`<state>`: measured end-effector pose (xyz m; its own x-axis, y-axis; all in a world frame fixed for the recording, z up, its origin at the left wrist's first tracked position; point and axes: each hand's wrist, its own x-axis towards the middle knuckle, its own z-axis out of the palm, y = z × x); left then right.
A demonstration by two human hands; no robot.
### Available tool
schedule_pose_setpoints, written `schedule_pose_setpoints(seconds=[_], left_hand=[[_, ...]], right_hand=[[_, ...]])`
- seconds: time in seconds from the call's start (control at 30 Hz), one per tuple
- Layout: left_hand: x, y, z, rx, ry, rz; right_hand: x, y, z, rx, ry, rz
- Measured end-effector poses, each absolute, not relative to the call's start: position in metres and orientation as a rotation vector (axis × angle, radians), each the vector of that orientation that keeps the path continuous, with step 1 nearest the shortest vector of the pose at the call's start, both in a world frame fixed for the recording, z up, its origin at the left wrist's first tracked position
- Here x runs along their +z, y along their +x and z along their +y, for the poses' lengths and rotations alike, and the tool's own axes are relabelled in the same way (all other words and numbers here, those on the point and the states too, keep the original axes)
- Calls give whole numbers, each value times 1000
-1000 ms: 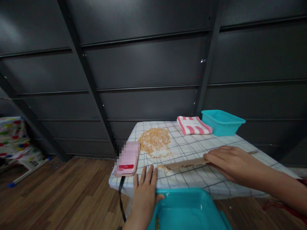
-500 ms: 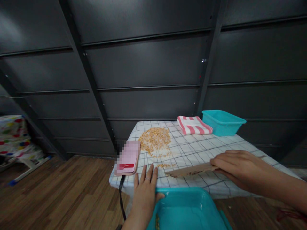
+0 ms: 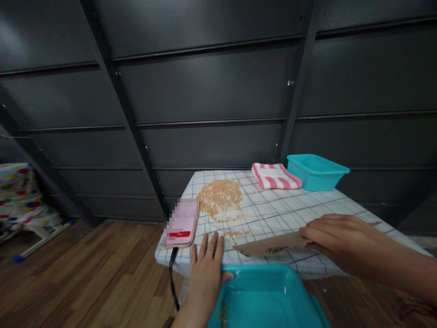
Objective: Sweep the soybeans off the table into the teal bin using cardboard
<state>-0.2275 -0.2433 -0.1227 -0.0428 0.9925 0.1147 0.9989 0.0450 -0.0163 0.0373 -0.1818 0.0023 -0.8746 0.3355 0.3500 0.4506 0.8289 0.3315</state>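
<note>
My right hand [image 3: 336, 234] grips the right end of a flat brown cardboard piece [image 3: 273, 243], which slants low over the near part of the checked tablecloth. My left hand [image 3: 206, 269] lies with its fingers stretched out at the table's near edge, its thumb at the rim of a teal plastic tub [image 3: 259, 269]. A few yellow kernels show along the tub's left inside wall. Beyond the hands, a heap of yellow kernels [image 3: 220, 196], perhaps corn or soybeans, is spread on the cloth. A short strip of loose kernels [image 3: 234, 233] lies between the heap and the cardboard's left tip.
A pink phone-like device [image 3: 182, 223] with a black cable [image 3: 172, 278] sits at the table's left edge. At the back right are a folded red-and-white striped towel [image 3: 276, 176] and a second teal tub [image 3: 317, 173]. A dark panelled wall [image 3: 211, 91] rises behind the table.
The view has shifted very slightly. The cardboard's left tip has moved a touch to the left and its face has tilted a little; my left hand keeps its place.
</note>
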Motion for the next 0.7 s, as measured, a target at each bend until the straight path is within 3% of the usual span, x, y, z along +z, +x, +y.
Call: schedule_pose_setpoints(seconds=[0.7], left_hand=[[-123, -227, -244, -103, -2122, -2164]], right_hand=[[12, 34, -189, -596, -618, -2760]])
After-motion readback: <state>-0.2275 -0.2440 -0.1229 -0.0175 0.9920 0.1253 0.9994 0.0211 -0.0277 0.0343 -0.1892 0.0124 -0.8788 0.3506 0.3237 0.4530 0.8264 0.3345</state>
